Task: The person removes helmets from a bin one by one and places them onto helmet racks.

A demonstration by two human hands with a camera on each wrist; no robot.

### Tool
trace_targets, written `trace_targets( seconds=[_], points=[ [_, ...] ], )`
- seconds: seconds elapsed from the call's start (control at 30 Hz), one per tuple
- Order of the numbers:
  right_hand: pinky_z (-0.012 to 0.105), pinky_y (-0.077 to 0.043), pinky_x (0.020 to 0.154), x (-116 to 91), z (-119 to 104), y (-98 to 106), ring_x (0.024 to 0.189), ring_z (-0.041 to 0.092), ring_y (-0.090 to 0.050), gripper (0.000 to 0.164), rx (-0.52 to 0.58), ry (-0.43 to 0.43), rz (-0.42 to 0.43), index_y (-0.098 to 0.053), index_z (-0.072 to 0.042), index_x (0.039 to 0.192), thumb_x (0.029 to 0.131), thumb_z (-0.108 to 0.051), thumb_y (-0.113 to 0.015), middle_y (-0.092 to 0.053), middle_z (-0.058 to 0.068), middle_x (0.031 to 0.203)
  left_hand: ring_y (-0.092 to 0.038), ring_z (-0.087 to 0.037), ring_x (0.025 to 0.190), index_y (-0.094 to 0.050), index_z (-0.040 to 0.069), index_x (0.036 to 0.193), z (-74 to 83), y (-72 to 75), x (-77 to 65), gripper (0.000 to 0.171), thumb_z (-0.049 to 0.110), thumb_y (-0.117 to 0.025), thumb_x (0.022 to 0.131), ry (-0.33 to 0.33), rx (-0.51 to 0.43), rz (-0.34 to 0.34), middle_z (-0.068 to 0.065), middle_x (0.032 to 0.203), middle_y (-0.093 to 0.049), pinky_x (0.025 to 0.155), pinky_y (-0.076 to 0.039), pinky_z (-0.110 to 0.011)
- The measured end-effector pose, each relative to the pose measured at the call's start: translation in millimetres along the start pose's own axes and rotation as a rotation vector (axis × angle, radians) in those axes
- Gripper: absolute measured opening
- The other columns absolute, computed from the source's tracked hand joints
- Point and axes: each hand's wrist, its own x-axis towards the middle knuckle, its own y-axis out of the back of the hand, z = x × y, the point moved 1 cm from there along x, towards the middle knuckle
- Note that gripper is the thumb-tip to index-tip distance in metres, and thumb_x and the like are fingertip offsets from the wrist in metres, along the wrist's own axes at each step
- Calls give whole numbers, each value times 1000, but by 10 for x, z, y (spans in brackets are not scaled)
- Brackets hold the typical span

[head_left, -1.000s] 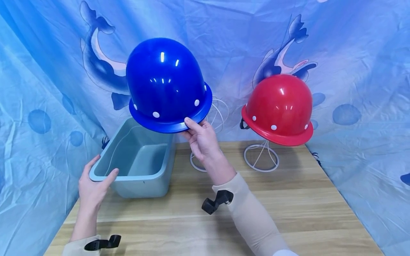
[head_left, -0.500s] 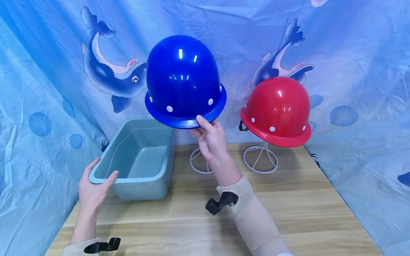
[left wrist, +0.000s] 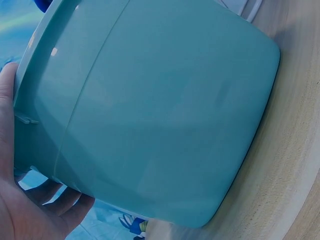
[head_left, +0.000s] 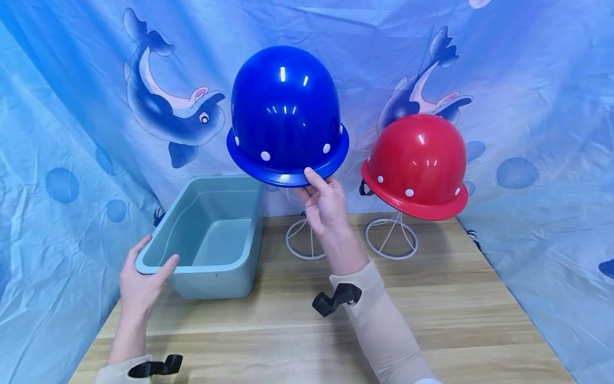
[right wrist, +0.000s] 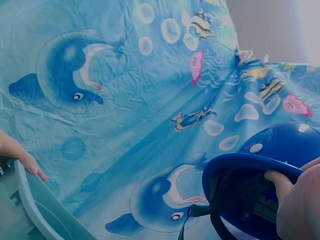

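My right hand (head_left: 326, 205) pinches the front brim of a shiny blue hard hat (head_left: 288, 106), thumb on top and fingers beneath. The hat is held up, crown upward, above a white wire stand (head_left: 299, 250) whose upper part it hides. In the right wrist view a dark strap (right wrist: 200, 210) shows under the brim. My left hand (head_left: 144, 280) grips the near left corner of a blue-green plastic tub (head_left: 211, 282). Its thumb lies over the rim; in the left wrist view the other fingers (left wrist: 65, 202) curl against the outside wall.
A red hard hat (head_left: 417, 160) sits tilted on another white wire stand (head_left: 390, 256) at the right. The wooden table (head_left: 268, 346) ends at a blue dolphin-print curtain (head_left: 537, 106) behind and at both sides.
The right hand has carried the blue hard hat to the right and slightly up, from over the tub to above the left wire stand. The left hand has stayed on the tub.
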Motion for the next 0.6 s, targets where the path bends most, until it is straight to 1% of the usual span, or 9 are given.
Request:
trace_targets(
  seconds=[0.03,0.1,0.17,0.23,0.4,0.47,0.6],
  points=[
    [31,-61,91,10,-12,8,109,19,-75,44,6,5,-1,-45,4,151,108,3,-50,-60,18,148,-40,-25,142,-34,42,165,3,-5,1,84,37,-80,95,-2,1,2,-6,171,-38,118,-41,-53],
    [32,-62,90,32,-41,25,101,16,-77,42,14,19,-11,-46,4,150,107,4,-50,-63,16,142,-42,-23,139,-35,42,164,8,-11,0,84,36,-81,95,-8,2,9,-6,168,-41,112,-44,-44],
    [32,-61,91,52,-80,39,99,16,-78,42,10,32,-25,-47,2,149,107,3,-50,-65,13,138,-43,-21,137,-36,42,164,11,-9,6,83,36,-81,94,-10,6,17,-5,167,-42,105,-43,-36],
    [34,-60,94,72,-129,49,101,17,-79,42,4,48,-44,-47,0,150,108,2,-51,-65,12,139,-44,-19,136,-37,42,164,9,-5,13,83,36,-81,94,-13,8,22,-5,166,-43,101,-42,-31],
    [37,-57,100,108,-242,61,104,17,-79,41,9,82,-67,-49,-2,150,109,-1,-51,-61,15,149,-45,-17,134,-39,40,163,-7,-3,34,83,33,-83,93,-30,2,31,-6,165,-44,98,-40,-26],
    [37,-57,101,111,-263,73,104,17,-79,40,10,94,-61,-49,-3,149,109,-2,-51,-60,16,150,-45,-17,134,-40,39,163,-12,-3,36,83,32,-83,92,-36,-2,34,-6,164,-45,96,-38,-25],
    [36,-57,100,102,-259,113,111,20,-78,42,16,100,-32,-48,-6,151,109,-3,-52,-61,14,150,-45,-17,135,-40,41,162,-16,-4,27,83,33,-83,92,-31,0,33,-5,164,-45,97,-38,-25]
  ],
)
